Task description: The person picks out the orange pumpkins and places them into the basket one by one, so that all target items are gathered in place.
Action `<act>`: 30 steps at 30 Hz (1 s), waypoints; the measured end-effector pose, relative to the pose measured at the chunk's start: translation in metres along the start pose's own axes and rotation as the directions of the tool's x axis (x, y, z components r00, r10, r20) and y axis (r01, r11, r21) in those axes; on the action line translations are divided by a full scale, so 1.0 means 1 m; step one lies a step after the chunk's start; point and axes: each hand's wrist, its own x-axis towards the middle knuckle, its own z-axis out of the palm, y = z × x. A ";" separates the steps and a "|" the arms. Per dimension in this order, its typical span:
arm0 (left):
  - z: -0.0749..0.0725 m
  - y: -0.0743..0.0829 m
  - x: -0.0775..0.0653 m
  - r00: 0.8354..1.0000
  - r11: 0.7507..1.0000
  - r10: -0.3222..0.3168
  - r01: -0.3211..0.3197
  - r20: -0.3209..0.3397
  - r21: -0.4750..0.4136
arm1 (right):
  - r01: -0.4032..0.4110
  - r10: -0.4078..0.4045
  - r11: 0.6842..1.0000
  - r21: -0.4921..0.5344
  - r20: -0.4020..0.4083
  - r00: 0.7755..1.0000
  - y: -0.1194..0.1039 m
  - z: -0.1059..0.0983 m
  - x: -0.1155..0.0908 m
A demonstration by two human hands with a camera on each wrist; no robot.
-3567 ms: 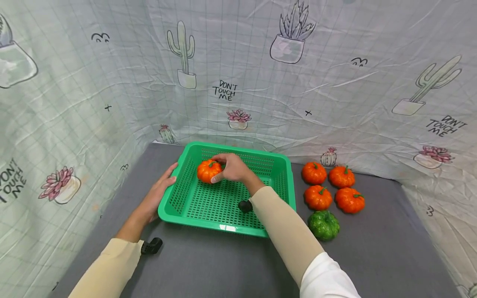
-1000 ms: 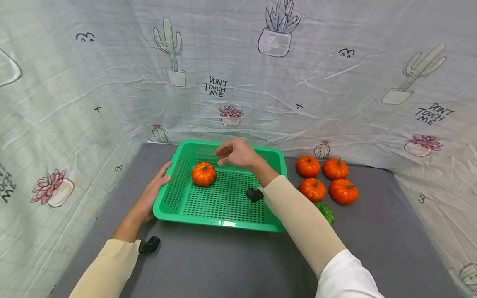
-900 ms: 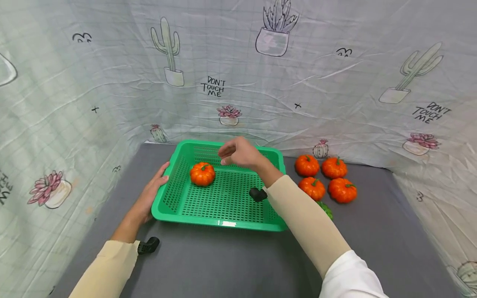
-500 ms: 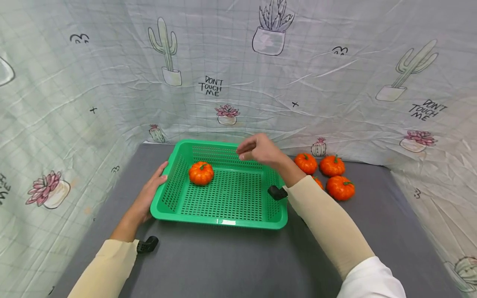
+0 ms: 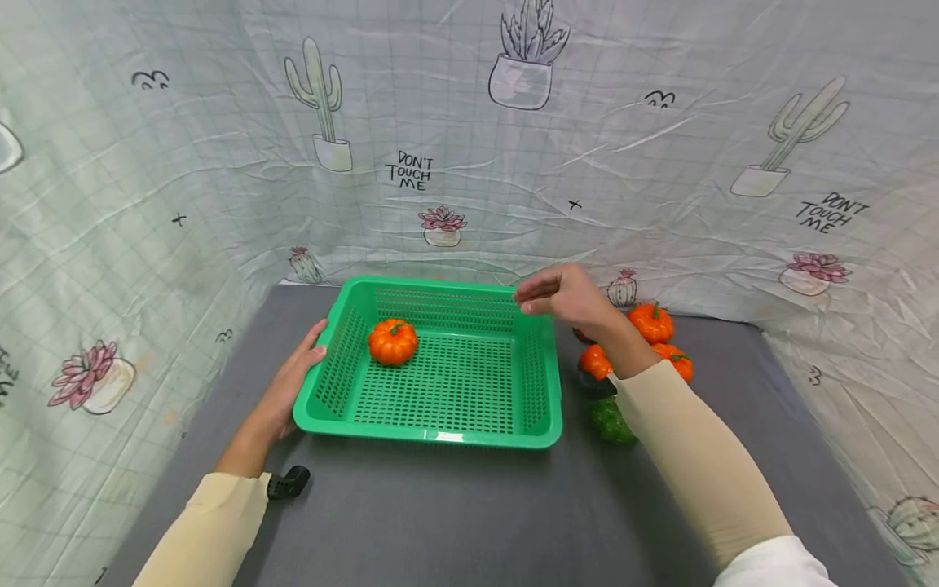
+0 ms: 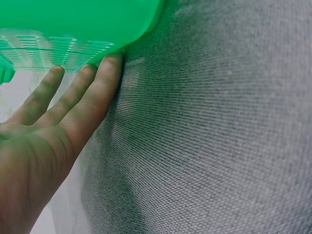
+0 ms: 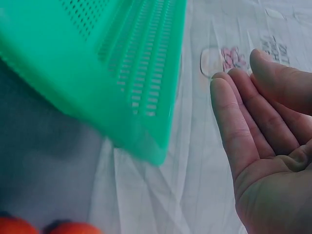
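Observation:
In the head view a green plastic basket (image 5: 440,435) stands on the grey table, with one small orange pumpkin (image 5: 393,342) near its left wall. My left hand (image 5: 286,383) is against the basket's left side; the left wrist view has its extended fingers (image 6: 90,100) touching the wall below the rim. Above the basket's right back corner is my right hand (image 5: 572,302), holding nothing, its fingers slightly bent and the thumb apart. Beyond it lie several more orange pumpkins (image 5: 651,324), partly hidden by the hand and forearm, and a green pumpkin (image 5: 612,420).
A hanging cloth (image 5: 469,122) printed with cacti surrounds the table at the back and sides. Grey tabletop (image 5: 425,522) extends in front of the basket. A black wrist camera (image 5: 289,483) sits at the left sleeve.
My right hand let go of the orange pumpkin inside the basket, rose, and moved right to above the basket's right edge. The left hand has stayed at the basket's left side.

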 end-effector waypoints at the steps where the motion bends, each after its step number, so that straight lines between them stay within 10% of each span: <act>1: -0.001 0.000 0.000 1.000 1.000 0.001 -0.001 -0.001 -0.001 | -0.006 0.006 1.000 0.000 -0.004 1.000 0.003 -0.003 -0.002; 30: -0.002 -0.004 0.001 1.000 0.999 -0.010 0.010 -0.005 -0.033 | -0.178 0.183 0.983 0.040 -0.242 0.953 0.096 -0.082 -0.084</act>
